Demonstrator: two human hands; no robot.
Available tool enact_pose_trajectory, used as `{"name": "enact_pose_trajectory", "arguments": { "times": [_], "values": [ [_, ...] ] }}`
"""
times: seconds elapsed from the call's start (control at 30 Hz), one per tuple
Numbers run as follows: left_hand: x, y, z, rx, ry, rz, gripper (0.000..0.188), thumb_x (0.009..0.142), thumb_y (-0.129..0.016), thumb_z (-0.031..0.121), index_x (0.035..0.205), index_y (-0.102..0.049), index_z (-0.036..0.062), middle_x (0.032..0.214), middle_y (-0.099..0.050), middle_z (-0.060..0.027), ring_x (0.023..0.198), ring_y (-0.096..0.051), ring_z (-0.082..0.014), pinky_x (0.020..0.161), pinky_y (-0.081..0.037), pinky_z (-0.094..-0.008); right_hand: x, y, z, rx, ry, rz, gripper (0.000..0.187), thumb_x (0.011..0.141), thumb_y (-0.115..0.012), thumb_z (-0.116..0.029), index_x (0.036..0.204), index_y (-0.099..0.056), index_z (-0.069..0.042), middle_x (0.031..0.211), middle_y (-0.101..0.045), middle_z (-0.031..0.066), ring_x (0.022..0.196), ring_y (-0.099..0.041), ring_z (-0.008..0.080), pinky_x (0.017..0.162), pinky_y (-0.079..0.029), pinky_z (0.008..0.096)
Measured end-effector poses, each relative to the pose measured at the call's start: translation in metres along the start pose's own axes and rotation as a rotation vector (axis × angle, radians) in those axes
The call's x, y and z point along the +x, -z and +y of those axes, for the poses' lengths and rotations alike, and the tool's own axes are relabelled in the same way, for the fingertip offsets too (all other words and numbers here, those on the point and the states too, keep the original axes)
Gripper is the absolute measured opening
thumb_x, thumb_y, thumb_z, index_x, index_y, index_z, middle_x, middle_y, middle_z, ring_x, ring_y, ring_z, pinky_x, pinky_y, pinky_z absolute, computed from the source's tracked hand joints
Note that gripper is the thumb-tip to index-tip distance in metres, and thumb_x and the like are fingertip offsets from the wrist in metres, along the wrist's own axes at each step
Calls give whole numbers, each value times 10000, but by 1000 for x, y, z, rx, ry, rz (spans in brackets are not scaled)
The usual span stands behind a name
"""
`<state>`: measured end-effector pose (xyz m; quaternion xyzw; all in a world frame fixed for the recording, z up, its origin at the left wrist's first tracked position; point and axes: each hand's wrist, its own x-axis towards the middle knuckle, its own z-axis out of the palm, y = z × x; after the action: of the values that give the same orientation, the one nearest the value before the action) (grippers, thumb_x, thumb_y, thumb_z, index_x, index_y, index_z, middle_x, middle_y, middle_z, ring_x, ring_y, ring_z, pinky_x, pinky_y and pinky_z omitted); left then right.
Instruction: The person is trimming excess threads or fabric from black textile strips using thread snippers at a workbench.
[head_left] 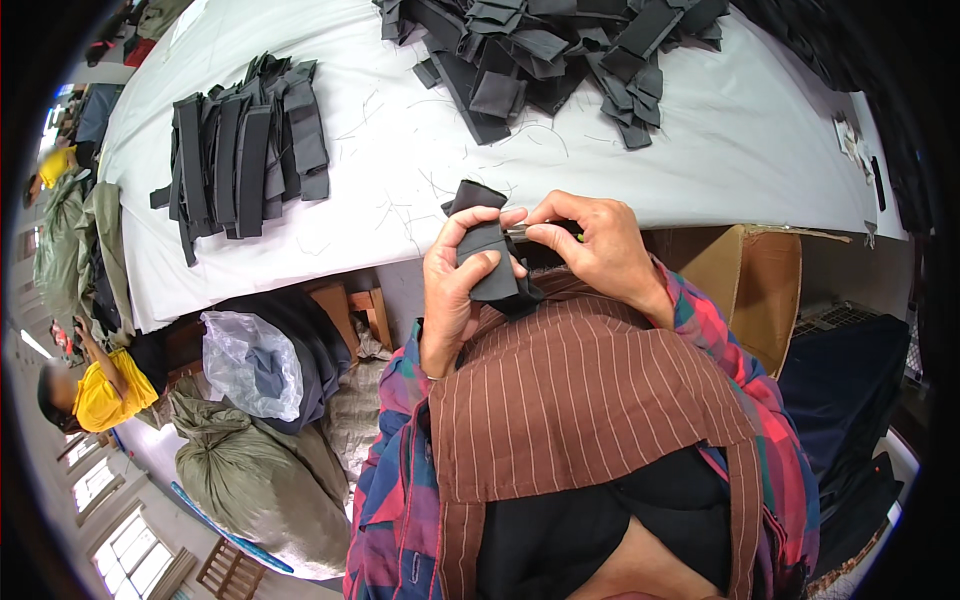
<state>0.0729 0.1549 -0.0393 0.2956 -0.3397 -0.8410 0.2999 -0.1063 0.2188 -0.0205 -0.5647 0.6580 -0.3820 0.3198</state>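
My left hand (448, 285) is closed around a folded dark grey fabric piece (484, 262), thumb pressed on its face. The cloth hangs just off the near edge of the white-covered table (370, 150). Beside it, my right hand (605, 250) pinches a slim tool (574, 229) with a dark handle and a green spot. Its thin metal end points at the cloth by my left fingertips; my fingers hide most of it, so its exact kind is unclear.
A row of dark fabric strips (240, 160) lies at left on the table, a larger heap (540, 60) at the far side. Loose threads are scattered between. A cardboard box (765, 290) stands below at right, a stuffed sack (250, 480) at left. A person in yellow (112, 392) is far left.
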Motion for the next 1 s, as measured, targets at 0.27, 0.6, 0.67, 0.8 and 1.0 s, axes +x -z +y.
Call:
{"name": "enact_pose_trajectory", "arguments": {
  "times": [0.27,0.6,0.67,0.8,1.0],
  "values": [
    [0,0,-2,-9,-4,3,375,809,-491,-39,1182,-466,-11,1212,-568,-235,756,-658,-185,679,-561,-288,1,1,-5,-50,58,31,81,808,-671,-117,850,-668,-48,764,-679,88,679,-657,231,612,-489,302],
    [0,1,-2,12,13,-7,379,809,-493,-35,1186,-465,-7,1219,-564,-234,762,-658,-188,692,-559,-288,3,0,0,-101,176,67,69,784,-688,-106,822,-668,-51,744,-674,88,690,-651,236,635,-489,307],
    [0,0,-2,-17,6,-7,383,809,-494,-33,1191,-465,-8,1191,-577,-213,764,-659,-194,697,-560,-295,3,1,-1,-22,136,68,84,785,-691,-100,848,-666,-48,745,-669,83,687,-644,212,639,-485,297],
    [0,2,-2,22,19,-6,402,811,-499,-29,1210,-461,-7,1152,-586,-186,771,-662,-201,708,-558,-303,6,-3,2,227,57,134,187,782,-712,-95,953,-654,-45,743,-626,68,683,-592,125,644,-466,263],
    [-3,-10,5,289,-14,-126,622,796,-555,70,1378,-347,-3,1086,-603,-192,816,-643,-199,743,-522,-298,21,0,-11,337,-62,38,184,779,-726,-142,912,-656,-37,781,-634,66,687,-623,160,605,-480,283]
  ]
}}
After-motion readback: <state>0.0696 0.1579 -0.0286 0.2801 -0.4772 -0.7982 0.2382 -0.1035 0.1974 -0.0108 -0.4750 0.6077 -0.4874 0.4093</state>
